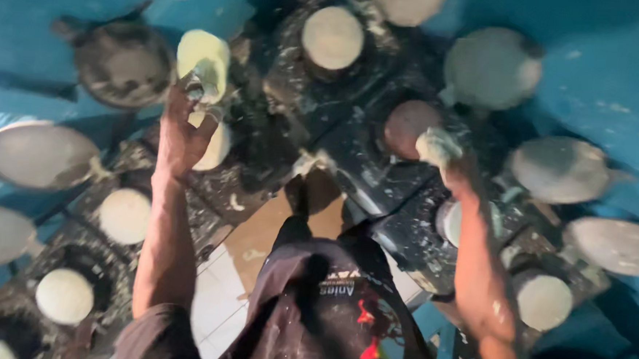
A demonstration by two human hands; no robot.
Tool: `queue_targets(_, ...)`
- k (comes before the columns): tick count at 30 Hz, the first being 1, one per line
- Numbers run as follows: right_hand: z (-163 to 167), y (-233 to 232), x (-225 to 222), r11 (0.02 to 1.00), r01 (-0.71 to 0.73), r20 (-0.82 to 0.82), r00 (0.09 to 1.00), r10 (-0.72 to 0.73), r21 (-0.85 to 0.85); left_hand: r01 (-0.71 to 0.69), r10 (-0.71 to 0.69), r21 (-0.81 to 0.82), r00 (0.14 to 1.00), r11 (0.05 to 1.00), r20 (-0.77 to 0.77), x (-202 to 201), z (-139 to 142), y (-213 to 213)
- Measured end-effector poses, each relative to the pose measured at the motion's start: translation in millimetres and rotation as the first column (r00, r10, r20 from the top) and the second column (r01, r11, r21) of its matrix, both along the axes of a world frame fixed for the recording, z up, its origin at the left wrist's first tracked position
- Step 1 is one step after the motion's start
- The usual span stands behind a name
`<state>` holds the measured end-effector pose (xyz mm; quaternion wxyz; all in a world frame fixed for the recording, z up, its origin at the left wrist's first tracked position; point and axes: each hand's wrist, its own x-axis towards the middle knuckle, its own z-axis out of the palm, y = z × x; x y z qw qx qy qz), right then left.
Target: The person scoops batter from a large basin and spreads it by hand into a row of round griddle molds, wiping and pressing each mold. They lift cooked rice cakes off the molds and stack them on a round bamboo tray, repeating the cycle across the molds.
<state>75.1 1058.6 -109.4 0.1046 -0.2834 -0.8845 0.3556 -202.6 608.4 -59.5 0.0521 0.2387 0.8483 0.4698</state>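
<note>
Left hand [182, 132] was raised with fingers curled around a small metal handle, lifting a pale yellow-white cup [203, 63] above a batter-filled mould [212, 143] on the dark, spattered desk [350, 159]. Right hand [441, 151] was coated in pale batter and closed into a loose fist beside a brown mould [407, 126]; whether it held anything could not be told. Round white-filled pans [491, 68] ringed the desk.

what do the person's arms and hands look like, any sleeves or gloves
No gloves. The left hand and right hand are bare, as are both forearms. The right hand is smeared with pale batter, with flecks down its forearm. A dark short sleeve covers the left upper arm.
</note>
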Motion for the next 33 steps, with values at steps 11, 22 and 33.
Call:
queue_targets(11, -25.3, -62.7, -102.6, 0.835, -0.394, 0.557, 0.82, 0.131, 0.384, 0.038, -0.037, -0.312, 0.999, 0.949, 0.009, 43.6, -68.1, -91.3)
queue_targets(22, -45.9, -42.4, -72.8, 0.836, -0.382, 0.664, 0.747, 0.028, 0.394, 0.191, -0.236, -0.409, 0.97, 0.892, -0.062, 39.0, -53.5, -79.0)
queue_targets(33, -44.3, -42.2, -62.3, 0.9, -0.294, 0.303, 0.933, 0.196, 0.322, 0.219, -0.268, -0.678, 0.963, 0.702, 0.033, 20.9, -36.7, -54.3)
